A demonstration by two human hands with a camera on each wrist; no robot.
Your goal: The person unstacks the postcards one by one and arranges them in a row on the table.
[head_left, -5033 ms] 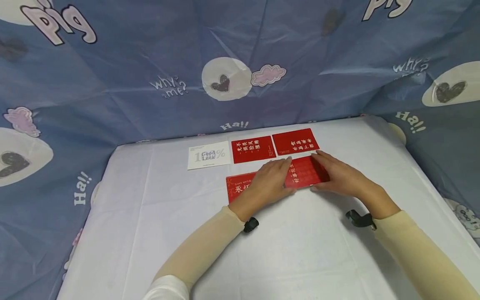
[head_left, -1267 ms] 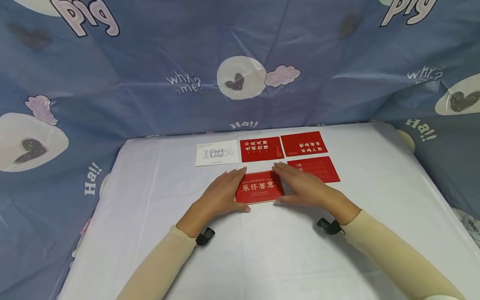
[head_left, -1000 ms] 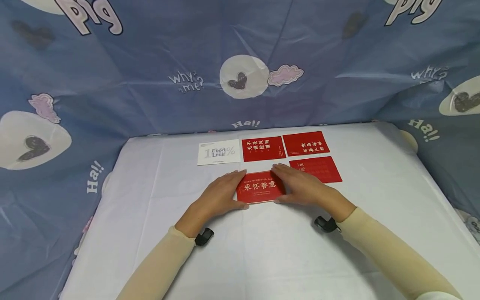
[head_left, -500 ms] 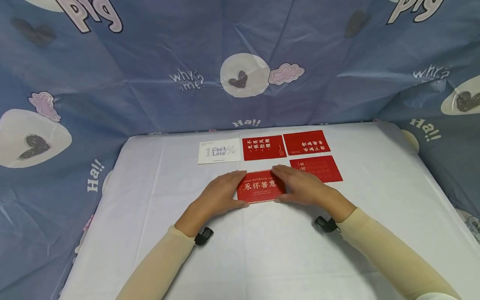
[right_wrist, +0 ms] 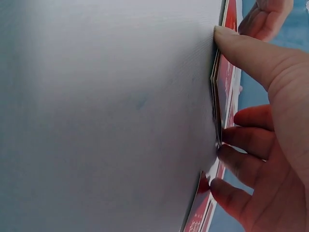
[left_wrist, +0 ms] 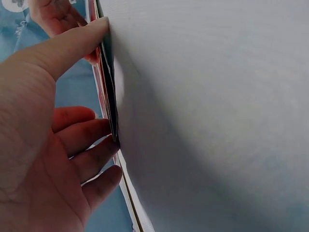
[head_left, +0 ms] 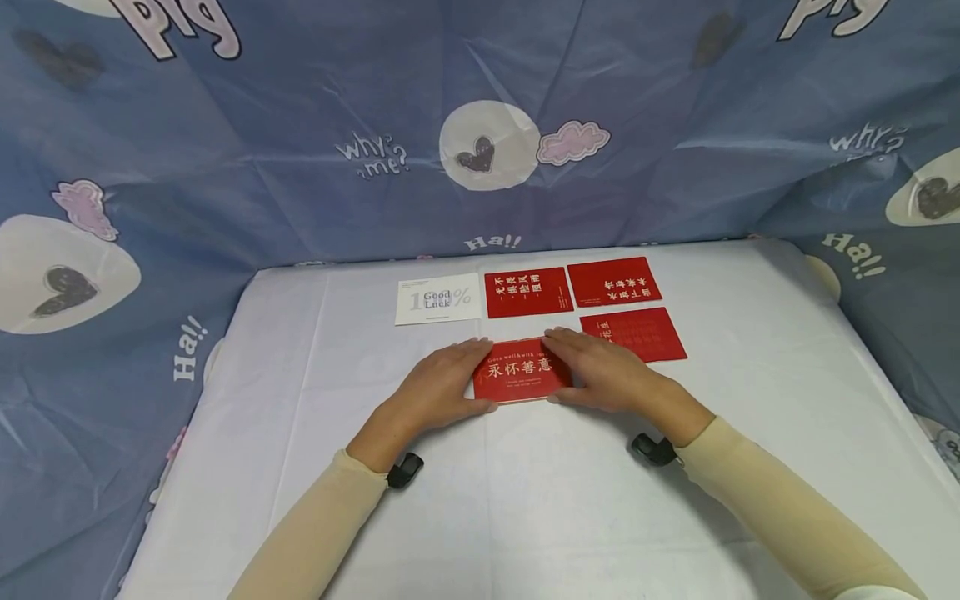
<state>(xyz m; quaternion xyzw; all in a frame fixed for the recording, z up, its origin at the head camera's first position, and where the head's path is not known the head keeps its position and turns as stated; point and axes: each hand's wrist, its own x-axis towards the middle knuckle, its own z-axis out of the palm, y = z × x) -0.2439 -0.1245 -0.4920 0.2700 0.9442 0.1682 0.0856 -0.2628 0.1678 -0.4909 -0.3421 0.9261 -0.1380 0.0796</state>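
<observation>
In the head view a red card (head_left: 519,375) with gold lettering lies on the white tabletop, its ends partly covered by my two hands. My left hand (head_left: 442,387) grips its left end, thumb at the near edge and fingers at the far edge. At the right end my right hand (head_left: 603,371) grips it the same way. Both wrist views show thumb and fingertips against thin card edges, where more than one layer appears. Another red card (head_left: 645,335) sits just beyond my right hand, partly covered by it.
Along the back of the white-covered table (head_left: 375,533) lie a white "Good Luck" card (head_left: 437,300), a red card (head_left: 528,292) and a second red card (head_left: 615,282). A blue printed cloth (head_left: 300,200) hangs behind them.
Since five seconds ago both hands have moved left, off the right-hand front card and onto the card with gold lettering. Over the last second they stay nearly still.
</observation>
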